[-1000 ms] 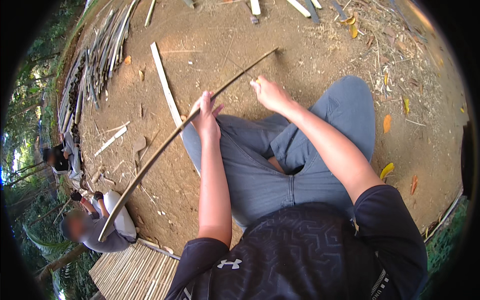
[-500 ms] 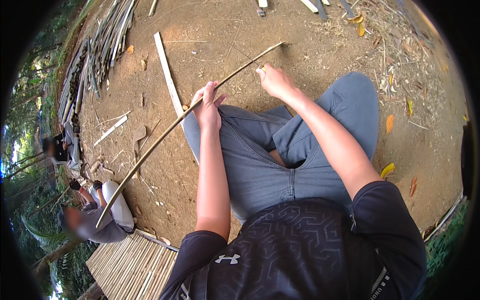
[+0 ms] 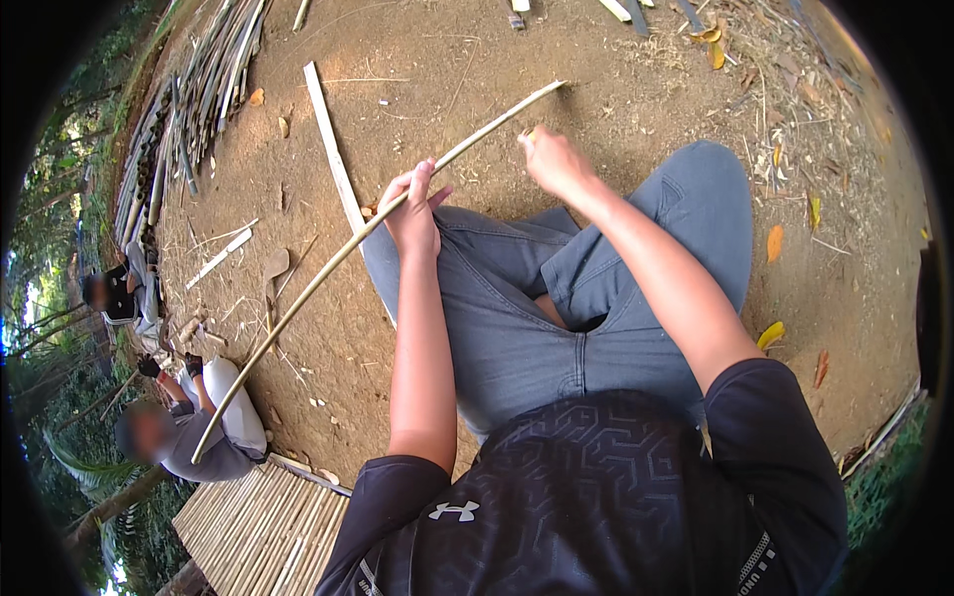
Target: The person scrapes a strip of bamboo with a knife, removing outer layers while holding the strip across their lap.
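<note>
A long, slender bamboo strip [image 3: 308,294] slants across in front of me, from the lower left up to the far ground, where its tip seems to rest on the soil. My left hand [image 3: 411,211] grips it above my left knee, thumb raised along one side. Close by the strip's far part, my right hand [image 3: 558,164] is closed round the yellowish handle of a knife [image 3: 530,135]. The knife's blade is not distinguishable now; a gap shows between this hand and the strip. I sit cross-legged on the ground in grey trousers.
A pale flat slat [image 3: 333,144] lies beyond my left knee, with a shorter slat [image 3: 221,259] further left. Bamboo poles [image 3: 179,129] are piled at the far left. Two people sit at the left, the nearer [image 3: 204,427] beside a bamboo-slat platform [image 3: 263,526]. Dry leaves and shavings litter the right.
The strip has turned in my left hand and shows a paler face; its near end dipped slightly. My right hand shifted slightly right, and the thin blade seen before no longer shows.
</note>
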Motion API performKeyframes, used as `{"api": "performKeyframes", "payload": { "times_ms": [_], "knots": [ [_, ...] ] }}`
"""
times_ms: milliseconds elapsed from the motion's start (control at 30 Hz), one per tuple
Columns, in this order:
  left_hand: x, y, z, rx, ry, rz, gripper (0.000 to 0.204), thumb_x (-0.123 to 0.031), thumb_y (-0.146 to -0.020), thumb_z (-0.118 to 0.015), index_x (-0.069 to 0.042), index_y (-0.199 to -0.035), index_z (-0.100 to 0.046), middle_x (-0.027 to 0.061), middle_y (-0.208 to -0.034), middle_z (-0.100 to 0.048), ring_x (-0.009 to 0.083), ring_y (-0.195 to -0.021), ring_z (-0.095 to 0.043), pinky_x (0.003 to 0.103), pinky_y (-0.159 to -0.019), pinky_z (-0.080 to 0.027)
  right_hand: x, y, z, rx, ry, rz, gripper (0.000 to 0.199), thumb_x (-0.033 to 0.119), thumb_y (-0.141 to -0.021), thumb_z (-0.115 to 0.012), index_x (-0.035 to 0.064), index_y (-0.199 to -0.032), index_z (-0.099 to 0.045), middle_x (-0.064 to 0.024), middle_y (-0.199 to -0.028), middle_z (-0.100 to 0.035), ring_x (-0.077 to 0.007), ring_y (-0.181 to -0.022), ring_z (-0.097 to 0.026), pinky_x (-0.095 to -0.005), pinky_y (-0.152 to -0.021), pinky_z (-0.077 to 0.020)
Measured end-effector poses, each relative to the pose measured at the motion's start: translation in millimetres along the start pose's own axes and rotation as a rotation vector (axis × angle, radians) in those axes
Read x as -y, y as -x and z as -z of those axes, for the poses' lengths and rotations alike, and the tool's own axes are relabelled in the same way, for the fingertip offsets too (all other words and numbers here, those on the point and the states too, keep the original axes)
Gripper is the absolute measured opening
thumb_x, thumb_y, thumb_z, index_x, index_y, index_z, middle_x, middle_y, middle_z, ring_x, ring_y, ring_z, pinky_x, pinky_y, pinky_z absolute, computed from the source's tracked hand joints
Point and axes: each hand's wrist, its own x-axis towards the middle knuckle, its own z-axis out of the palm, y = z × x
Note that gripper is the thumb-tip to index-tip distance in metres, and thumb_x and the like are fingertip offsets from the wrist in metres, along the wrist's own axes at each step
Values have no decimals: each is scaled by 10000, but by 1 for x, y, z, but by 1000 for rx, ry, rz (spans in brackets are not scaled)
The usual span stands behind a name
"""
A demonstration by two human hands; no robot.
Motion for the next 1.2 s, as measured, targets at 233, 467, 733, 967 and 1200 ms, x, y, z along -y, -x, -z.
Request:
{"api": "performKeyframes", "payload": {
  "times_ms": [233,467,733,967,1200],
  "knots": [
    [-5,1,1,1,-83,-29,163,-172,-938,-683,-19,-887,-652,131,-1018,-704,193,-1002,-675,351,-673,-629,8,5,6,20,-24,-40,453,378,-1041,-396,-40,-1095,-562,-254,-927,-691,-413,-870,-693,-528,-760,-536],
    [-5,2,4,-34,-31,7,163,-149,-930,-690,10,-898,-669,131,-1000,-698,184,-940,-678,341,-656,-635,16,10,4,100,-74,-106,462,391,-1044,-382,-25,-1136,-558,-224,-938,-699,-405,-875,-692,-530,-768,-530],
    [-4,-1,-2,-14,-60,12,195,-226,-940,-687,-36,-933,-642,133,-1047,-703,219,-1031,-672,368,-699,-614,-8,-14,-1,6,-61,-184,450,385,-1047,-373,-16,-1152,-549,-261,-1007,-681,-414,-966,-678,-520,-818,-531],
    [-7,1,-2,-26,-66,31,200,-229,-945,-680,-34,-952,-642,136,-1059,-699,226,-1040,-673,362,-697,-614,0,-2,-8,25,-73,-156,447,387,-1046,-378,-19,-1128,-546,-273,-970,-684,-419,-950,-686,-537,-805,-534],
    [-6,1,3,-54,-45,21,204,-212,-937,-688,-8,-932,-670,127,-1011,-701,191,-970,-675,339,-663,-625,19,11,0,86,-86,-137,452,356,-1043,-383,-42,-1117,-584,-277,-981,-688,-428,-938,-681,-522,-807,-534]
  ]
}}
